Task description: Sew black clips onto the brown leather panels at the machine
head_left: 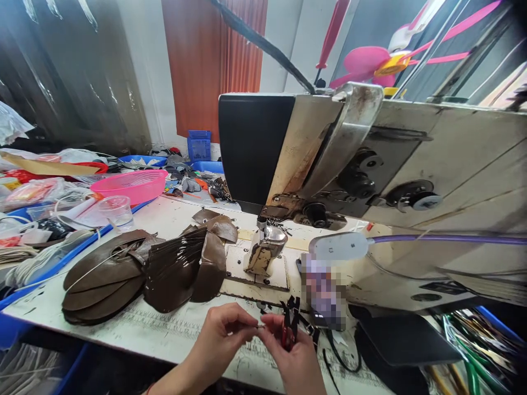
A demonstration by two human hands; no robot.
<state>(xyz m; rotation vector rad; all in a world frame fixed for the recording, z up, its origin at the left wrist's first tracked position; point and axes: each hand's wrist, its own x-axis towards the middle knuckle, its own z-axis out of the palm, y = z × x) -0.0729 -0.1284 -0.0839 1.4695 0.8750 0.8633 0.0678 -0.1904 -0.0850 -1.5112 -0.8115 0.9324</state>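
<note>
Nearest me, the left hand (224,340) has thumb and forefinger pinched together, and the right hand (294,351) meets it fingertip to fingertip. Between them I make out a tiny piece (259,326) (too small for me to name from here), held over the front of the table (164,337), before the sewing machine. The right hand also has its other fingers curled round a red tool (287,336), with black straps (294,307) bunched just beyond. To the right I see a black pad (405,337).

Past the hands, on my left, lie 2 groups of brown leather: a stack (102,291) with a white cord across it, and a fan of pieces (175,269) touching it. The machine's post (265,252) stands just right of the fan, and a phone (323,296), its screen blurred, lies right of that.

Over it all hangs the sewing machine (304,142). Farther off are a clear cup (117,211), a pink basket (134,186), a pink fan (366,60) and an orange curtain (242,49).
</note>
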